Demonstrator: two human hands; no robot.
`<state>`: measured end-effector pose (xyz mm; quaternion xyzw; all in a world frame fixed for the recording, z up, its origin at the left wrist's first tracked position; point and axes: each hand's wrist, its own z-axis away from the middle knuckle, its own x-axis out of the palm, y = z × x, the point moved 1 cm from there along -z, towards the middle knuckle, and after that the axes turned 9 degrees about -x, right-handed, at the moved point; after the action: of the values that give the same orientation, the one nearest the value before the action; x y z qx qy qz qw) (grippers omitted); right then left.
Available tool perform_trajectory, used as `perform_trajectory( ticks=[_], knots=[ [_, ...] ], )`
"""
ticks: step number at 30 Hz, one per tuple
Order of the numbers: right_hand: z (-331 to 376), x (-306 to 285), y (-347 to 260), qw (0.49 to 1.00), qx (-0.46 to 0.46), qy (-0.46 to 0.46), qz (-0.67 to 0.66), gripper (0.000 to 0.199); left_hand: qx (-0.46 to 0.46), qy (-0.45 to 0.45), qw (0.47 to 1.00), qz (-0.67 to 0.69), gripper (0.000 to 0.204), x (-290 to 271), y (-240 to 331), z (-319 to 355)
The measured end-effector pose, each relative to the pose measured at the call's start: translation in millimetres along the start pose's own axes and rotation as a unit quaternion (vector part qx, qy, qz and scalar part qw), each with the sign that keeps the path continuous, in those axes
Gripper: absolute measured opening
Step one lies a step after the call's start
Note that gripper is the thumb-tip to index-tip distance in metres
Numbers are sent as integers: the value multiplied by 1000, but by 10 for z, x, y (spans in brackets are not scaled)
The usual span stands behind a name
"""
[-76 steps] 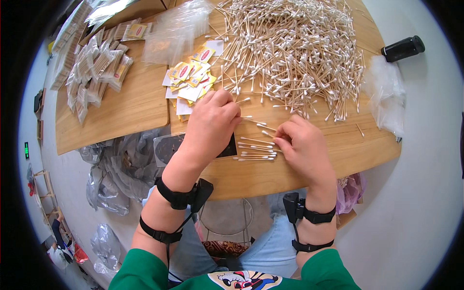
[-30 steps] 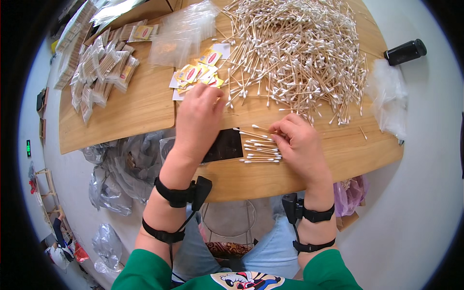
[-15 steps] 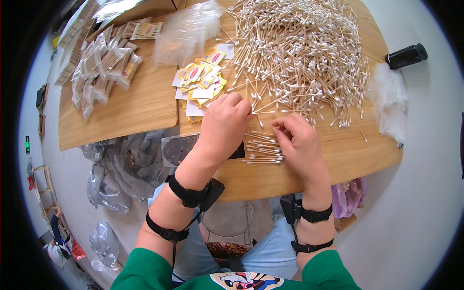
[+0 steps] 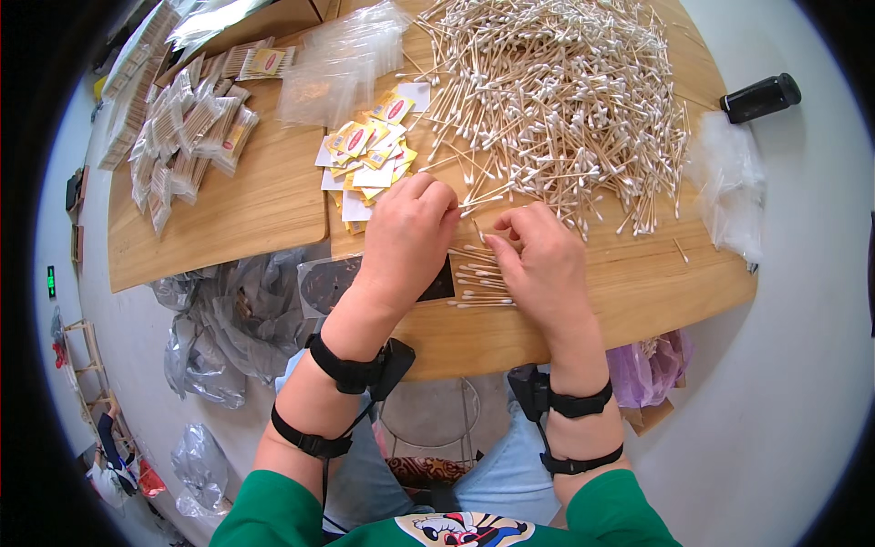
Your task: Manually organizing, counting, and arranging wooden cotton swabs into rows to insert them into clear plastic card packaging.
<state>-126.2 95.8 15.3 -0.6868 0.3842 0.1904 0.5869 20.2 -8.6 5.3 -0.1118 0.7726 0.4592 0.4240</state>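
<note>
cotton swabs (image 4: 483, 281) lay roughly parallel on the wooden table (image 4: 656, 278), perhaps so aligned against the right hand (image 4: 542, 264), its fingers curled, while the left hand (image 4: 410, 228) bent near the loose swab pile (image 4: 556, 109), both grips too hidden to tell.

A large heap of white-tipped wooden cotton swabs (image 4: 565, 109) rests on the light-brown wooden table (image 4: 638, 283). Near side of heap: bare left hand (image 4: 407, 230), curled; bare right hand (image 4: 544, 264), beside roughly parallel white-tipped swabs (image 4: 483, 283). Left of heap: yellow-and-white paper cards (image 4: 369, 159). Right of heap: black cylindrical container (image 4: 761, 98).
</note>
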Motion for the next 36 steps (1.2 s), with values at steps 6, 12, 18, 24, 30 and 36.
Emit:
perform_trajectory(
  ticks=[6,12,18,24,30,36],
  knots=[
    [-56,101,-101,995,-30,-2,96,15,-20,13,1000,17,13,12,-1,-21],
    [113,-566,194,993,66,95,11,8,47,-2,998,32,13,39,49,41],
    [640,-1055,1069,918,256,231,196,10,101,-87,991,-1,13,52,162,95],
    [500,-616,515,960,127,242,-57,17,10,-123,978,168,10,64,128,248],
    [471,102,-5,950,35,151,-271,33,-156,-66,893,416,45,170,235,451],
    [404,228,-145,949,31,99,-297,51,-159,-53,822,545,44,285,234,504]
  ],
)
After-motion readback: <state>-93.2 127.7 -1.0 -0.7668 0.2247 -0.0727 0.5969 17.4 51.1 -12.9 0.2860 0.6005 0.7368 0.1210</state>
